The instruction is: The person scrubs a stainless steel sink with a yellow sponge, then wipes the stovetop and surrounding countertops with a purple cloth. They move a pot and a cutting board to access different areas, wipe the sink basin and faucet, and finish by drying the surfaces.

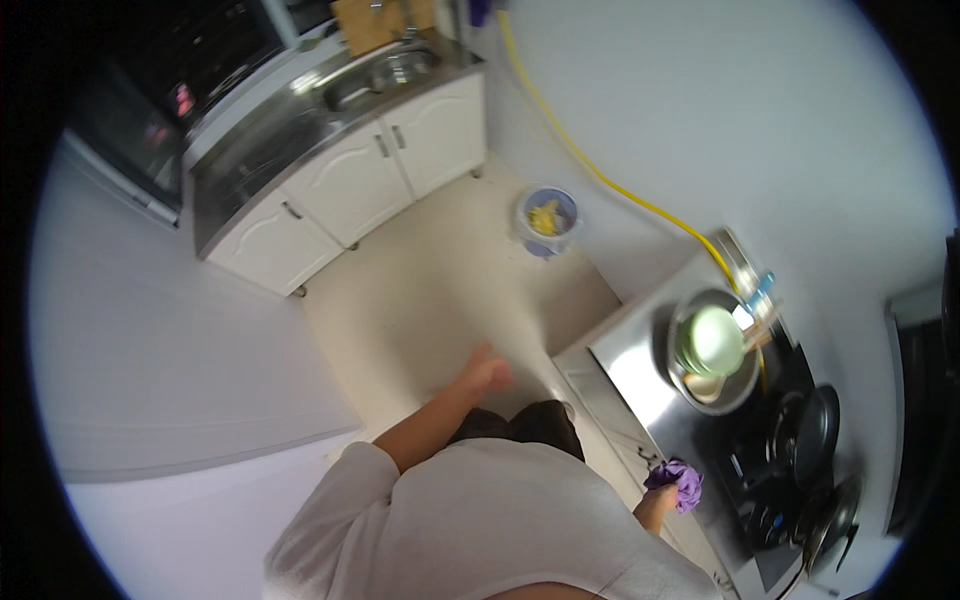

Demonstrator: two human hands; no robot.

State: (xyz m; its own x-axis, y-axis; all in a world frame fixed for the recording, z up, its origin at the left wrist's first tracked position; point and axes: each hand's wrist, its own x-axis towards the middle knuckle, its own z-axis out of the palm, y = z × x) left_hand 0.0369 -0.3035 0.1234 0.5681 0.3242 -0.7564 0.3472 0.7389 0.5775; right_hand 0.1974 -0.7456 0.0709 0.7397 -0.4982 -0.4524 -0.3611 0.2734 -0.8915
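Observation:
My right hand (656, 503) grips a crumpled purple cloth (684, 482) at the front edge of the steel counter (630, 376). In front of my body hangs my left hand (487, 372), over the floor and touching nothing I can see; motion blur smears its fingers. Near the right hand, a large steel basin (672, 350) on the counter holds stacked pale green bowls (717, 340) and other items too blurred to name.
Beyond the basin, black pans (816, 434) crowd a dark stove (742, 470). A yellow hose (575, 150) runs along the wall. On the floor stands a lined waste bin (530, 238) with yellowish scraps. White cabinets (350, 190) carry the sink (355, 95) at far left.

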